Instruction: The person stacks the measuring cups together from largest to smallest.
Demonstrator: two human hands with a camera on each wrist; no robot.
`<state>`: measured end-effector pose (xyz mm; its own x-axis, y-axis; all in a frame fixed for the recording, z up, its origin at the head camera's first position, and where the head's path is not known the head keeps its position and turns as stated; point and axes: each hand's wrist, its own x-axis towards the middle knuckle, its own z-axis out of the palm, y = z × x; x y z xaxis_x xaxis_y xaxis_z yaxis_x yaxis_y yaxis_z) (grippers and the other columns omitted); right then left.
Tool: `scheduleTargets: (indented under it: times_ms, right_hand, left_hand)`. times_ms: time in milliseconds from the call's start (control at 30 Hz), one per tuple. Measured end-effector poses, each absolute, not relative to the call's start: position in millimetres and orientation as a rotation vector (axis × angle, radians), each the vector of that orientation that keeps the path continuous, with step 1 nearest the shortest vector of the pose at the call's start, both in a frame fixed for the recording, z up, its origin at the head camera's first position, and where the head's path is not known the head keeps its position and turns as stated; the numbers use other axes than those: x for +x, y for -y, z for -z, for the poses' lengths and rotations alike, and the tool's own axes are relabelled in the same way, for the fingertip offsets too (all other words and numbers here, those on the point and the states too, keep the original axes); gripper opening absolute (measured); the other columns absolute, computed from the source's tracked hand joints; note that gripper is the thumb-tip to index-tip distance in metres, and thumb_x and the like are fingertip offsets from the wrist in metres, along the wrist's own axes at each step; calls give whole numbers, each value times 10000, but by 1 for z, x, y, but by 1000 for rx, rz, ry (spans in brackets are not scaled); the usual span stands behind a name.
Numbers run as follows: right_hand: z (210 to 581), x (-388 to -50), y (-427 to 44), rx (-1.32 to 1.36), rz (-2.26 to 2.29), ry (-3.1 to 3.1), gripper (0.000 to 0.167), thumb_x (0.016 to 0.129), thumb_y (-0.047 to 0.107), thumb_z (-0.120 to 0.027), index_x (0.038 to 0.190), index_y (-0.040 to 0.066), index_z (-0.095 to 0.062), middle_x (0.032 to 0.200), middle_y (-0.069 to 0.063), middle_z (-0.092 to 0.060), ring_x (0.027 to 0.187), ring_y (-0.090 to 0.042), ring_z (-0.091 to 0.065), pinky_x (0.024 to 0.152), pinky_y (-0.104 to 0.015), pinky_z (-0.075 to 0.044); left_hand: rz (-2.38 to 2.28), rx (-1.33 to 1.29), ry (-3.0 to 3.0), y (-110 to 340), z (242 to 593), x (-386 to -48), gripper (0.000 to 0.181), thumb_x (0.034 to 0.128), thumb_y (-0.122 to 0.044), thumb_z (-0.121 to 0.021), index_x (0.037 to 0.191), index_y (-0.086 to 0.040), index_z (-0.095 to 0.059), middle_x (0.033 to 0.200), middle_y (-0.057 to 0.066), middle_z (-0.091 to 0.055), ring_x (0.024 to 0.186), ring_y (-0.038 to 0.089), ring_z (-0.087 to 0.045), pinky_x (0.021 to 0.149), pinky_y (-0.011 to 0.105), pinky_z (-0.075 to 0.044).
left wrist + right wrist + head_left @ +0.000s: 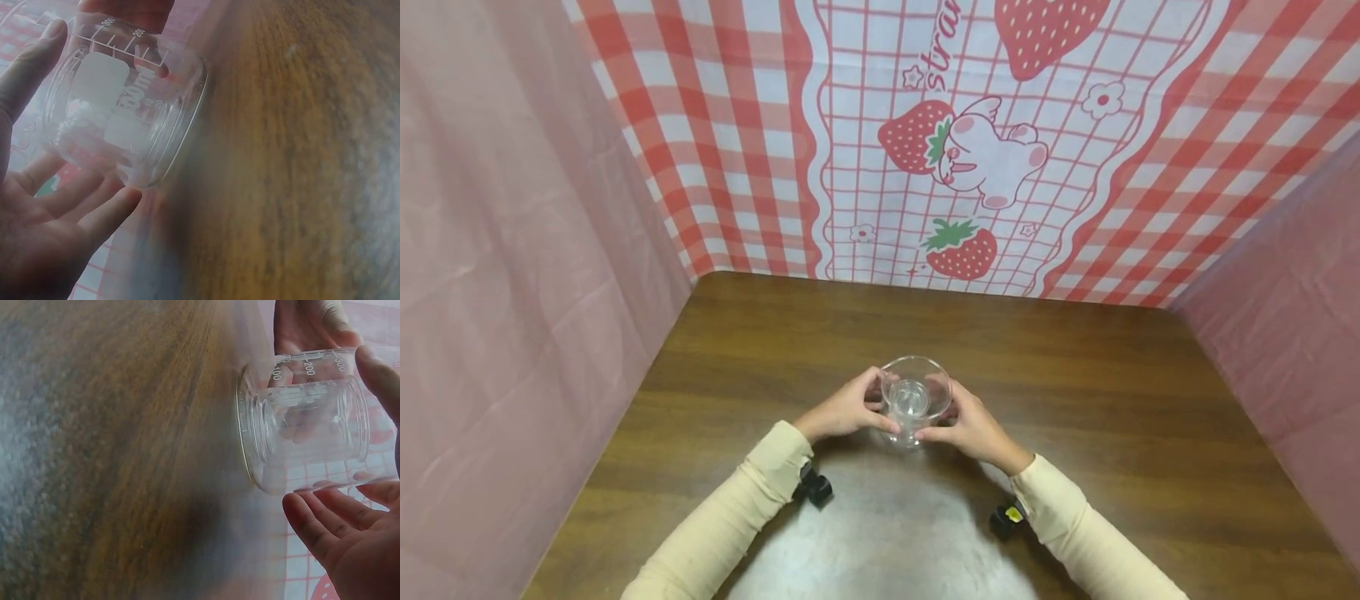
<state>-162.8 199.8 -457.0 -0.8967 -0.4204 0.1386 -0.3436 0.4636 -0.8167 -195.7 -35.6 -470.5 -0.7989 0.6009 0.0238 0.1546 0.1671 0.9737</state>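
Observation:
Both hands hold a clear glass beaker (pixel 904 427) between them, over the middle of the table. White scale marks and print show on its wall in both wrist views. At least one smaller clear glass vessel (pixel 912 398) sits inside the beaker; overlapping glass hides how many. The left hand (pixel 850 406) curves round its left side, thumb at the front and fingers on the far side. Opposite, the right hand (pixel 973 427) grips the right side in the same manner. The beaker is upright, mouth up. Whether its base touches the table cannot be told.
A brown wood-grain table (pixel 1060 375) lies beneath, with a bright reflection near the front. Behind it hangs a red-and-white strawberry cloth (pixel 880 192). Pink curtains close off the left side (pixel 512 250) and right side. A black wrist device (pixel 816 486) is worn under each sleeve cuff.

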Motion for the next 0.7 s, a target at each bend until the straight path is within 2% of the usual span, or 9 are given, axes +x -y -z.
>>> scheduleTargets:
  times_ms: [433,700]
  right_hand:
    - [457,-161,-202,-682,1418,-2624,808,709,160,-869,1365,-29,-438,1250,-238,-586,846,-195,-679,781,-317,-622]
    - [452,-167,-203,-695,1372,-2689,834,670,175,-893,1357,-52,-477,1261,-227,-600,989,-306,-681,844,-294,-600]
  left_hand:
    - [-1656,727,-2076,34,472,-194,581,758,-35,-809,1183,47,-421,1459,263,-414,1326,426,-464,1076,387,-483]
    - [-1697,722,-2089,32,472,-197,549,755,-5,-801,1161,59,-437,1447,272,-429,1301,438,-488,1067,397,-494]
